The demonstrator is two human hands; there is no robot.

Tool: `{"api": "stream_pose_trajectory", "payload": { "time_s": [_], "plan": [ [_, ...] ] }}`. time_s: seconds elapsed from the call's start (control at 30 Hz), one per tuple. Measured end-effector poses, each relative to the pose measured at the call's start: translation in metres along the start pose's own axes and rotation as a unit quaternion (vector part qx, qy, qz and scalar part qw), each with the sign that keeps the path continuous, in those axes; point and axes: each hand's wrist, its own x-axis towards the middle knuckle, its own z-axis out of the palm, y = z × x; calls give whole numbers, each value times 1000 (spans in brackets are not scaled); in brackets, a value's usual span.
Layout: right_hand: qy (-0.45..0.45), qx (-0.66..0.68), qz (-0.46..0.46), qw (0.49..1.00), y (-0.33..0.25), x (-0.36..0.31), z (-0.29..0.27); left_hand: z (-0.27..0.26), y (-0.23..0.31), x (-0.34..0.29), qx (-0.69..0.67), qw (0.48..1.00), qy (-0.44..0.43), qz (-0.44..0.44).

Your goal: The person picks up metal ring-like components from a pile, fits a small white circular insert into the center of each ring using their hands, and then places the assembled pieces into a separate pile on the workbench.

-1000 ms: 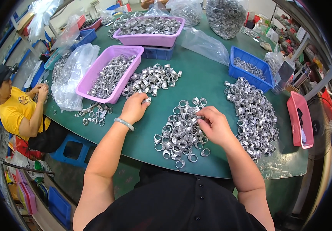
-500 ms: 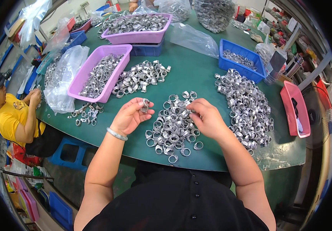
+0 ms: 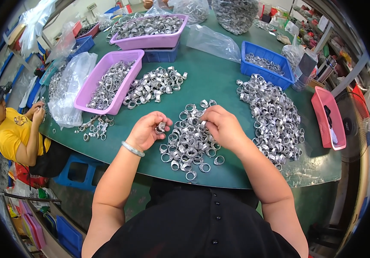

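Silver-coloured metal rings lie in a central pile (image 3: 189,146) near the tabletop's (image 3: 213,84) close edge, which seems to keep them within your easy reach. Your left hand (image 3: 147,131), beside the pile's left, has its fingers curled about a single ring (image 3: 161,127), thumb against it, perhaps to steady so small a part. Your right hand (image 3: 223,129) is at the pile's upper right, thumb and forefinger drawn close; I cannot tell whether they pinch a ring. At right, bare surface probably keeps a larger heap (image 3: 273,116) from mixing in. Farther, left of centre, a smaller heap (image 3: 157,85) sits beside a lilac basket (image 3: 82,98), whose walls contain more rings. Beyond, another lilac basket (image 3: 148,42) rests on a blue bin (image 3: 159,55), likely stacked to save room.
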Motion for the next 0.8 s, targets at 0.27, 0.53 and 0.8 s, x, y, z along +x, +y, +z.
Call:
{"api": "stream_pose_trajectory", "payload": {
  "time_s": [0.27,0.53,0.8],
  "plan": [
    [31,428,268,863,7,-5,-7,48,-2,6,503,853,-56,131],
    [37,643,295,706,-4,-13,-22,66,7,15,673,715,-77,171],
    [31,706,273,652,-7,-21,-27,58,13,-3,503,837,-43,210]
  ]
}}
